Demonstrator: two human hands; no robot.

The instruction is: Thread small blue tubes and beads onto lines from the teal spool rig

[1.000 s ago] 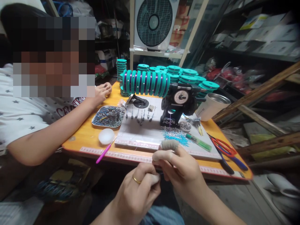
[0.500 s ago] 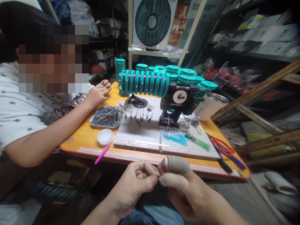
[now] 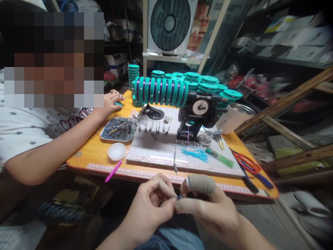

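At the table's front edge, my left hand is closed in a pinch, thumb against forefinger. Opposite it, my right hand, with cloth wrapped round a finger, pinches too. Between the fingertips shows a tiny dark blue piece, too small to name; both hands meet at it. A thin line runs down from the black winding machine towards my right hand. Just beyond my fingers, a grey fishing sinker hangs by the board's front edge. Teal spools wound with purple line sit on the machine.
A co-worker's hand rests at the table's left, by a teal piece. Nearby are a tray of sinkers, a white lid, a pink-handled needle tool, blue pieces, a green tube, red-handled pliers and a can.
My hands have shifted slightly, and more of the dark blue piece shows between the fingertips. The sinker has swung a little left. The co-worker's head and hand have moved.
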